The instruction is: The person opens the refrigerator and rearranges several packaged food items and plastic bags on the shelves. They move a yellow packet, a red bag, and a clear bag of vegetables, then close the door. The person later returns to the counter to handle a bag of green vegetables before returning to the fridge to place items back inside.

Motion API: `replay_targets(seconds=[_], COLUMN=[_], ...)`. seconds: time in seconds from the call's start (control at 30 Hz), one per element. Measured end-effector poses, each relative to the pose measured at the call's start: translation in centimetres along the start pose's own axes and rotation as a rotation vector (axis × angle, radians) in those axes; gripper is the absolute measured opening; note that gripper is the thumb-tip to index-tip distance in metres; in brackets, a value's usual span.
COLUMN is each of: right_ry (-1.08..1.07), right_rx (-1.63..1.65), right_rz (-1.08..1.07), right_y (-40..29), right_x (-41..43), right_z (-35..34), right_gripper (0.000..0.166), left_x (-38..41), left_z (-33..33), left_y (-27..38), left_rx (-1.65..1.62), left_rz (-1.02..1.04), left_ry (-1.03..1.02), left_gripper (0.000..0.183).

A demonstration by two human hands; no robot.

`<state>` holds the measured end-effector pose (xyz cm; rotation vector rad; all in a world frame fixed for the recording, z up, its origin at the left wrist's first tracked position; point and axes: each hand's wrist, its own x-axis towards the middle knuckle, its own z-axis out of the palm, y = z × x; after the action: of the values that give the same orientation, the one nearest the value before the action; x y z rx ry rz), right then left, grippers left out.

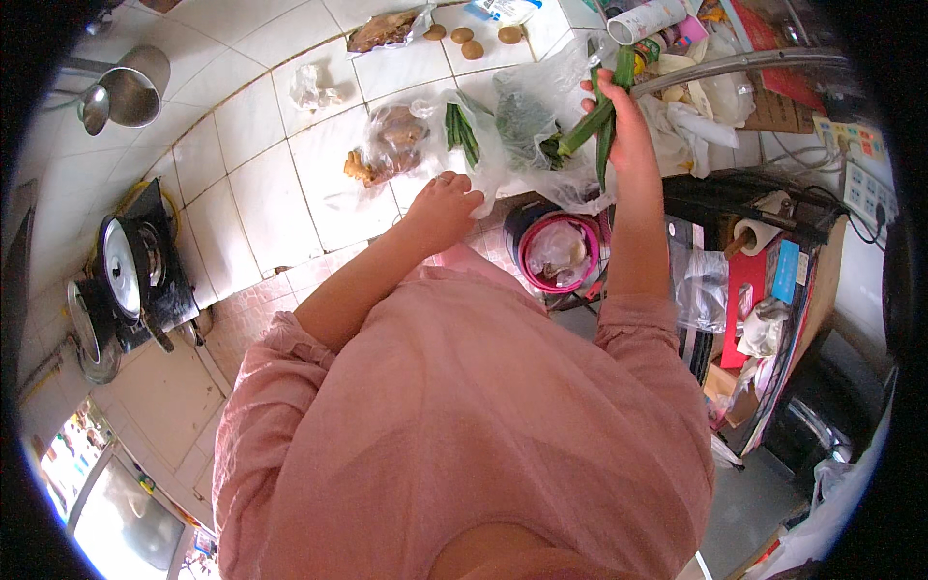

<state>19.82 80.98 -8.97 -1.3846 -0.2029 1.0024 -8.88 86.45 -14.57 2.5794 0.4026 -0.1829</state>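
My right hand (625, 123) is raised over the right part of the counter, its fingers wrapped around several green okra pods (589, 127). Beneath it lies a clear plastic bag (525, 90) with dark green vegetables inside. My left hand (444, 206) rests at the counter's front, fingers curled, against the edge of a thin bag (489, 156) holding long green pods (462, 134). Whether it grips that film is hidden. Just beyond this hand, ginger root (358, 168) pokes out of another clear bag (397, 138) with brown pieces in it.
At the back of the white-tiled counter (254, 192) are several brown round items (471, 49), an opened foil pack (388, 30) and crumpled plastic (313, 87). A pink-rimmed bin (557, 286) stands below the counter edge. Left is a gas stove with a lidded pan (119, 268).
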Motion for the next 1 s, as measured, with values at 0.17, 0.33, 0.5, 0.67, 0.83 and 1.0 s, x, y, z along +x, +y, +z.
replay_targets(seconds=[0.17,0.33,0.5,0.67,0.83,1.0], right_ry=[-0.121,-0.283,-0.335,-0.353,-0.557,-0.614], right_rx=[-0.226,-0.302,-0.454,-0.58,-0.658,-0.867], right_rz=[-0.208,-0.282,-0.323,-0.046,0.204,0.241], right_y=[-0.4,0.4,-0.3,-0.9,2.7,4.6], right_x=[1.5,1.4,-0.3,-1.2,0.7,3.0], right_z=[0.2,-0.4,-1.4,-4.7,-6.5,-3.4], right_gripper=[0.03,0.032,0.033,0.036,0.043,0.059], left_x=[1.1,6.6,12.7,15.5,13.9,13.6], left_z=[-2.8,-3.9,-1.0,-0.1,-2.1,-4.0], left_y=[1.0,1.4,0.5,-2.8,-3.0,-1.1], left_rx=[0.062,0.215,0.275,0.317,0.228,0.11], left_rz=[-0.026,-0.065,0.304,-0.103,-0.244,-0.282], left_ry=[-0.083,0.163,0.053,-0.14,-0.049,0.115], left_gripper=[0.032,0.027,0.057,0.067,0.08,0.088])
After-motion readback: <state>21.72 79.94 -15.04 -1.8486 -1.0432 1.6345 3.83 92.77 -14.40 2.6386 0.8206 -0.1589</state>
